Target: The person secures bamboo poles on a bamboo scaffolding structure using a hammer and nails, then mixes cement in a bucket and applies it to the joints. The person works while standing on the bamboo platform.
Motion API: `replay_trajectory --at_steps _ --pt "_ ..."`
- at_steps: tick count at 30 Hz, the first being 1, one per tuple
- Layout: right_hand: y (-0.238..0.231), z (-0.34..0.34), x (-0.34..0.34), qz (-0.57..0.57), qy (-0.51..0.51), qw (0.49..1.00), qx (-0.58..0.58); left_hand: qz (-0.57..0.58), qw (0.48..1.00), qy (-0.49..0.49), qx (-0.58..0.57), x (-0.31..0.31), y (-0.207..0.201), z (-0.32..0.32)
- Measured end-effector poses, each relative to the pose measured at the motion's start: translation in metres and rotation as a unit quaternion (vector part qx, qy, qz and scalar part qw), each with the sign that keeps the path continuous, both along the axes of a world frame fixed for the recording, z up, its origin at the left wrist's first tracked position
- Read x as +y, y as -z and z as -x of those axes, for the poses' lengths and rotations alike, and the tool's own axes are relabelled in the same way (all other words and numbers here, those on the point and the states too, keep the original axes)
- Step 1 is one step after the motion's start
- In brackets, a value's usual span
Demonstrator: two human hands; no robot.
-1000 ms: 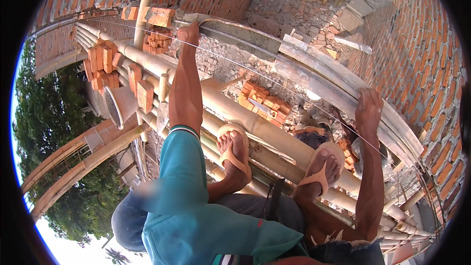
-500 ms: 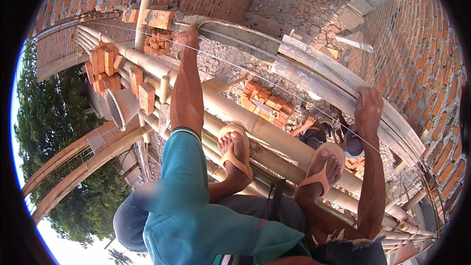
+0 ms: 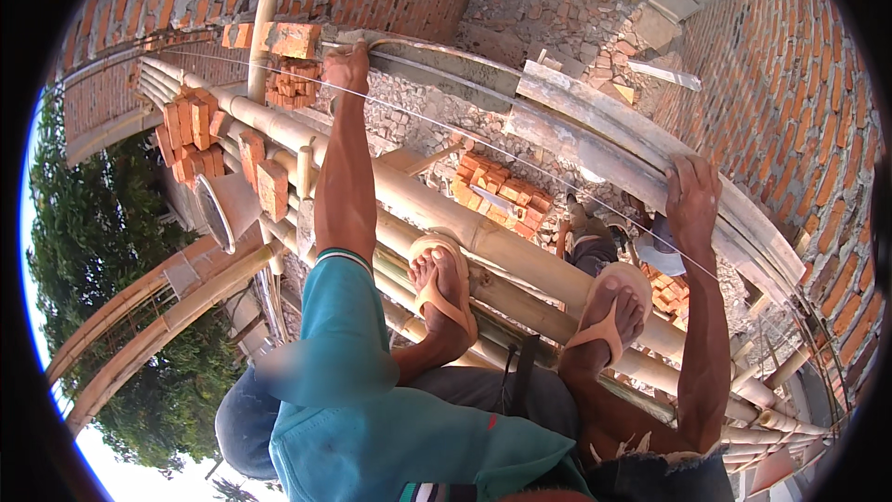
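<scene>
My left hand reaches out to the top of the long narrow wall, at the end of the grey mortar bed. Its fingers are bunched together beside a dab of mortar; what they hold, if anything, is hidden. Close on its left lie bricks set on the wall top. My right hand curls its fingers over the edge of a grey, mortar-stained wooden board along the same wall. A taut white string runs across in front of the wall, passing both my wrists.
Under my sandalled feet lie thick bamboo poles of a scaffold. Loose bricks and a bucket stand at left. Below, another person is beside stacked bricks and rubble. Brick walls rise beyond.
My left hand has shifted slightly left along the wall top, toward the set bricks. My right hand stays on the board. The person below has moved, and a light round shape now shows beside them.
</scene>
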State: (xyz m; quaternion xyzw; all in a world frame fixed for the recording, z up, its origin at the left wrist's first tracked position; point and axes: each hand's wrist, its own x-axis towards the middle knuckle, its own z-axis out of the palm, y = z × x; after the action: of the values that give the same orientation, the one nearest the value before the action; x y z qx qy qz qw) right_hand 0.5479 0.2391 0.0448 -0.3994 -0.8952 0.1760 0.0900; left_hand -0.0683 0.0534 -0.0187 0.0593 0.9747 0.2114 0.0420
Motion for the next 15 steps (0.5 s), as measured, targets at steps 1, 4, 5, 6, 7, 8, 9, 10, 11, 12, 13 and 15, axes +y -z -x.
replay_trajectory --at_steps 1,4,5,6,7,8,9,10,11,12,13,15 --pt "0.000 0.000 0.000 -0.001 0.000 1.000 0.000 0.012 1.000 0.005 -0.016 -0.001 -0.002 0.001" --pt "0.001 -0.001 0.001 0.000 0.002 1.000 0.005 0.034 0.997 0.008 -0.071 -0.007 -0.010 0.006" --pt "0.002 -0.001 0.001 -0.003 0.004 1.000 0.010 0.011 0.995 0.021 -0.097 -0.012 -0.014 0.007" --pt "0.002 -0.001 0.001 -0.001 0.005 1.000 0.010 -0.014 0.991 0.027 -0.132 -0.015 -0.018 0.007" --pt "0.003 -0.001 0.001 -0.002 0.007 1.000 0.014 -0.066 0.982 0.026 -0.176 -0.019 -0.021 0.007" --pt "0.004 -0.001 0.001 -0.007 0.009 1.000 0.019 -0.118 0.966 0.018 -0.229 -0.023 -0.025 0.006" --pt "0.005 -0.002 0.002 -0.001 0.010 1.000 0.016 -0.170 0.945 0.009 -0.279 -0.026 -0.028 0.005" --pt "0.005 -0.002 0.002 0.002 0.012 1.000 0.017 -0.194 0.936 -0.013 -0.295 -0.028 -0.031 0.002" --pt "0.006 -0.003 0.002 0.005 0.013 1.000 0.017 -0.218 0.925 -0.035 -0.310 -0.029 -0.033 -0.001" --pt "0.006 -0.003 0.003 0.007 0.012 1.000 0.016 -0.248 0.910 -0.053 -0.329 -0.030 -0.035 -0.004" --pt "0.006 -0.004 0.004 0.008 0.012 1.000 0.014 -0.246 0.907 -0.061 -0.337 -0.030 -0.037 -0.008" --pt "0.005 -0.004 0.005 0.016 0.010 1.000 0.010 -0.259 0.888 -0.073 -0.372 -0.031 -0.041 -0.014"
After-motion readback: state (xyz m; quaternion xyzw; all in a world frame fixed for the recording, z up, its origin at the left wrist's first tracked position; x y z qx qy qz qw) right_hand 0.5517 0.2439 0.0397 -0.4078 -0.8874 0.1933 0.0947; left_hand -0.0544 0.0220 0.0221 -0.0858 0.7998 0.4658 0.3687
